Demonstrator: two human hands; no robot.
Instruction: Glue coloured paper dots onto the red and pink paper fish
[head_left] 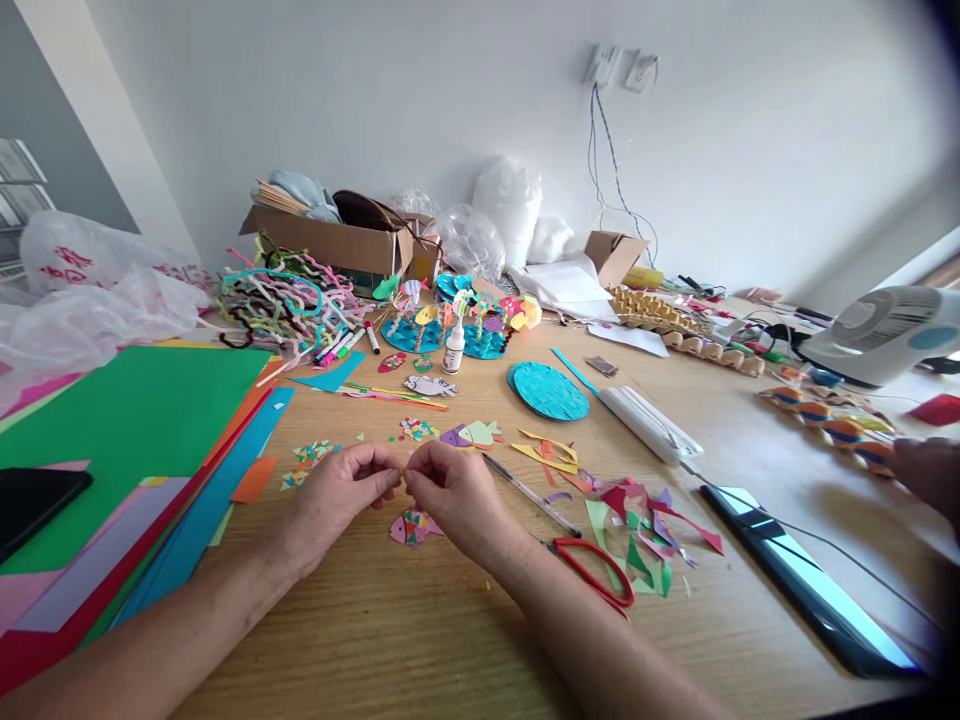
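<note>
My left hand (346, 492) and my right hand (463, 500) meet above the table, thumb and forefinger pinched on each; whatever is between the fingertips is too small to make out. Just below them lies a pink paper fish (412, 528) with coloured bits on it. Left of my left hand is a pile of small paper triangles (311, 455). Beyond the fingers are paper dots (418, 430), a pale green paper fish (478, 433) and a purple one (453, 437). A pen (532, 494) and red-handled scissors (600, 570) rest right of my right hand, the scissors partly hidden by my forearm.
Coloured paper sheets (142, 400) cover the left side, with a dark phone (37, 505) on them. Paper scraps (637, 520), another phone (802, 570) and a white fan (885, 335) are at right, where another person's hand (930, 470) shows. A glue bottle (453, 352) stands behind.
</note>
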